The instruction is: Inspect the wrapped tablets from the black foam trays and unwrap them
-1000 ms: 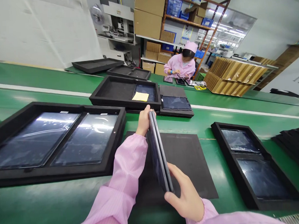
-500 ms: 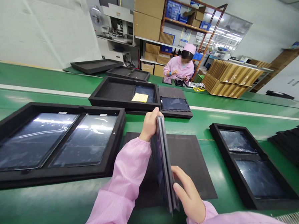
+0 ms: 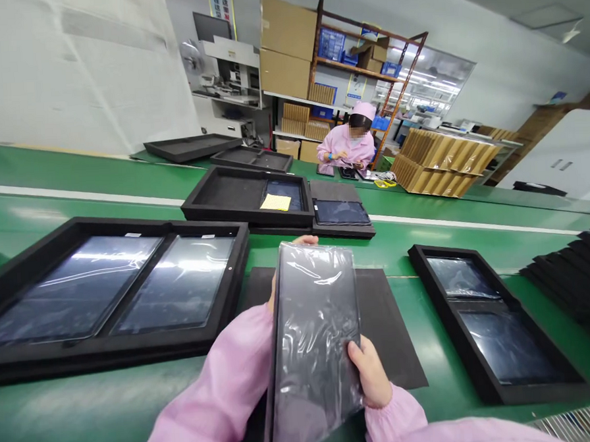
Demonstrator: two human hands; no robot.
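A slim dark tablet [image 3: 319, 312] in shiny clear film is held up in front of me, its broad face turned towards me. The edge of a second tablet [image 3: 271, 400] shows behind its left side. My left hand [image 3: 306, 240] is wrapped round the far end of the pair, mostly hidden behind them. On the right edge, my right hand [image 3: 375, 372] is closed, thumb on the film and fingers behind. Beneath lies a flat dark grey mat [image 3: 392, 334].
On the green bench [image 3: 151, 400], a black foam tray [image 3: 232, 336] with two tablets stands left, another foam tray [image 3: 460, 344] right. Further foam trays [image 3: 205, 212] lie ahead, one bearing a yellow sheet [image 3: 275, 202]. A co-worker in pink [image 3: 348, 145] sits beyond, near stacked cardboard dividers [image 3: 440, 160].
The pair of tablets has turned from edge-on to show a broad film-covered face. My right hand has closed on the right edge; my left hand has gone mostly behind.
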